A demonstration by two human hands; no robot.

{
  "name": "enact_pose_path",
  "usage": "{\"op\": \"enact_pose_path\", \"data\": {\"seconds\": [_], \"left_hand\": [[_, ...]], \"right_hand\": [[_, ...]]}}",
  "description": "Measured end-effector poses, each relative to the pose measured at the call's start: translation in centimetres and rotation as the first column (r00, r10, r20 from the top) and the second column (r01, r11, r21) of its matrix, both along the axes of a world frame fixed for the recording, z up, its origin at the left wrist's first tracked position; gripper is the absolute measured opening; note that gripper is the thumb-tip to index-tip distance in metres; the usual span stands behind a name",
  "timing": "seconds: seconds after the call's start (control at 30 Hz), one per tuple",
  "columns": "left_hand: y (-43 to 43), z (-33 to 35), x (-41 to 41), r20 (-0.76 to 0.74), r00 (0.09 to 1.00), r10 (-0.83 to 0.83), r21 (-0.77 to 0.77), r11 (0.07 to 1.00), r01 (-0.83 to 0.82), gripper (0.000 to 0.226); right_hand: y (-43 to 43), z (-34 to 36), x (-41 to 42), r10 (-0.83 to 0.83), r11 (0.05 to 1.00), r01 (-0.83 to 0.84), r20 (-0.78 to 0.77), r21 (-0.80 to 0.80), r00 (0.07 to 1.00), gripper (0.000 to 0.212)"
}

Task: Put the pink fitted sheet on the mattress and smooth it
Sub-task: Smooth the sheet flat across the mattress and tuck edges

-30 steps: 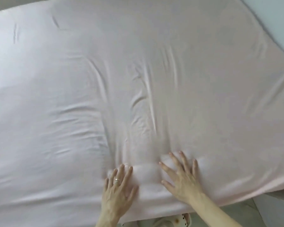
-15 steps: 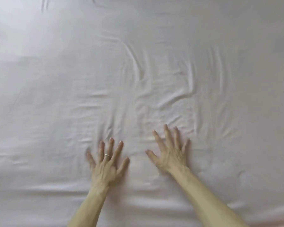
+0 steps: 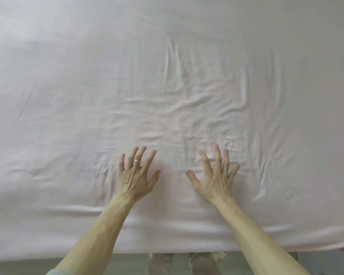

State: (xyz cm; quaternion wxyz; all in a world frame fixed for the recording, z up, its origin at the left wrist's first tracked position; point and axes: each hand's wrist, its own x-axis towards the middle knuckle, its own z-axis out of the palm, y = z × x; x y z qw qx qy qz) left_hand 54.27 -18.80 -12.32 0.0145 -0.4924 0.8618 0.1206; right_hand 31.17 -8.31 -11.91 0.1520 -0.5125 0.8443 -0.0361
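The pale pink fitted sheet point(image 3: 72, 100) covers the mattress and fills almost the whole view. Creases bunch in its middle, just beyond my fingertips, and run off to the right. My left hand point(image 3: 136, 175), with a ring on one finger, lies flat on the sheet with fingers spread. My right hand point(image 3: 214, 175) lies flat beside it, about a hand's width away, fingers also spread. Neither hand grips any fabric. The sheet's near edge point(image 3: 167, 249) hangs over the mattress side below my forearms.
A strip of grey floor point(image 3: 18, 264) shows along the bottom. My legs and feet point(image 3: 183, 264) stand against the bed's near side. The far and side edges of the bed are out of view.
Both hands have slid away from the near edge toward the middle of the sheet, palms flat. The folds ahead of them have been pushed farther off, and the view has moved in closer.
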Motion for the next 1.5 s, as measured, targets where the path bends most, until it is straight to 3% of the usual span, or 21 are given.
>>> {"op": "enact_pose_path", "data": {"seconds": [0.1,0.17,0.27,0.37,0.47,0.53,0.63,0.77,0.97,1.1,1.2,1.37,1.43,1.5], "left_hand": [[4.3,-3.0,-2.1,-0.022,0.995,-0.098,0.078,0.992,0.100,0.070],[8.9,-4.5,-1.4,0.022,0.992,-0.126,0.182,0.976,0.120,0.076],[12.8,-4.1,-0.8,0.069,0.983,-0.168,0.241,0.959,0.147,0.079],[12.2,-0.3,-4.4,0.034,0.918,-0.395,0.317,0.875,0.365,0.067],[11.6,1.8,-9.6,0.003,0.821,-0.570,0.299,0.784,0.544,0.061],[11.8,2.4,-14.0,-0.011,0.796,-0.605,0.287,0.760,0.583,0.061],[13.4,3.1,-20.9,0.018,0.759,-0.651,0.308,0.726,0.615,0.068],[17.6,4.3,-29.7,0.054,0.681,-0.730,0.319,0.659,0.681,0.069],[24.2,5.9,-43.2,0.071,0.582,-0.810,0.299,0.574,0.762,0.065],[27.4,5.3,-51.6,0.084,0.567,-0.819,0.293,0.564,0.772,0.066],[30.9,4.3,-59.9,0.029,0.605,-0.796,0.255,0.591,0.765,0.063],[33.6,1.9,-69.4,0.069,0.707,-0.704,0.287,0.693,0.662,0.059],[33.8,0.5,-70.4,0.121,0.727,-0.675,0.328,0.719,0.613,0.060],[34.0,-0.1,-70.7,0.146,0.729,-0.668,0.354,0.724,0.592,0.060]], "right_hand": [[4.3,-2.9,0.8,0.199,0.978,-0.198,-0.001,0.071,0.980,0.075],[10.2,-4.1,-0.1,0.245,0.961,-0.238,-0.032,0.139,0.969,0.071],[17.0,-3.1,-1.7,0.165,0.960,-0.146,-0.059,0.238,0.985,0.070],[21.3,-0.8,-2.4,0.022,0.940,-0.022,0.003,0.340,1.000,0.069],[25.1,1.0,-3.6,-0.196,0.878,0.151,0.054,0.454,0.979,0.074],[27.6,2.4,-5.5,-0.426,0.807,0.349,0.058,0.477,0.903,0.073],[30.7,4.7,-10.2,-0.704,0.670,0.621,0.085,0.407,0.705,0.068],[33.7,6.9,-17.6,-0.849,0.526,0.810,0.215,0.261,0.482,0.063],[38.0,6.6,-29.4,-0.868,0.250,0.956,0.473,0.156,0.149,0.056],[40.6,4.9,-37.1,-0.760,-0.008,0.973,0.632,0.229,-0.155,0.049],[43.3,1.5,-44.5,-0.623,-0.179,0.932,0.696,0.316,-0.356,0.044],[44.9,-2.3,-53.8,-0.426,-0.263,0.882,0.774,0.390,-0.469,0.046],[45.3,-3.3,-56.0,-0.431,-0.247,0.894,0.785,0.373,-0.446,0.058],[45.7,-4.4,-57.2,-0.534,-0.169,0.931,0.764,0.324,-0.363,0.059]]}}
